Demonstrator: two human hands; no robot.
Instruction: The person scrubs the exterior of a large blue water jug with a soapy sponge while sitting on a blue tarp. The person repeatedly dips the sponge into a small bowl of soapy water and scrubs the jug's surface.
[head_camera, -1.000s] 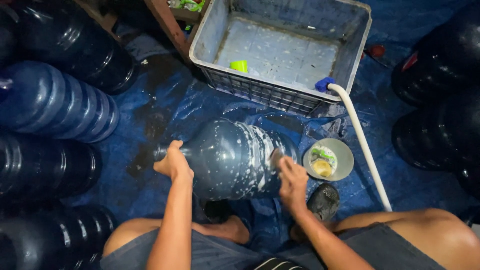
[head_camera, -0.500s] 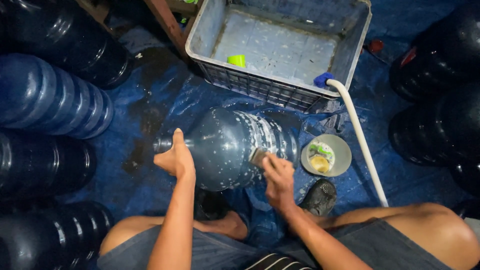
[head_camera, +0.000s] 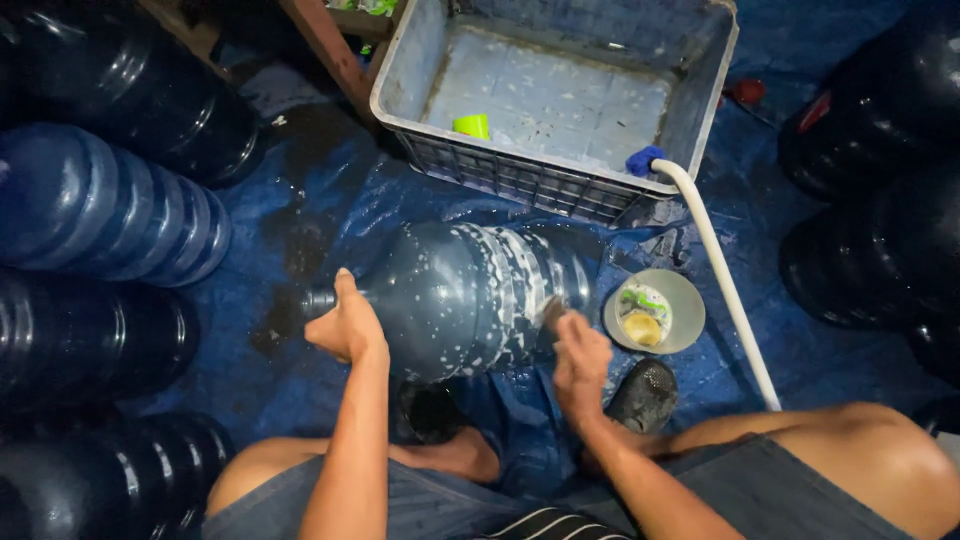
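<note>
A large blue water jug (head_camera: 470, 295) lies on its side on the wet blue tarp, streaked with white suds. My left hand (head_camera: 348, 325) grips its neck at the left end. My right hand (head_camera: 578, 352) is closed on a small scrubbing pad pressed against the jug's lower right side, near the base. My bare knees and grey shorts fill the bottom of the view.
A grey plastic crate (head_camera: 560, 185) with water and a small green cup (head_camera: 471, 126) stands beyond the jug. A white hose (head_camera: 720, 280) runs from the crate's rim. A round dish (head_camera: 655, 311) with soap sits right of the jug. Several dark jugs (head_camera: 110, 210) crowd both sides.
My right hand has slid along the jug's base end with the pad, first up onto the side, then back down and right. The left hand stays on the neck.
</note>
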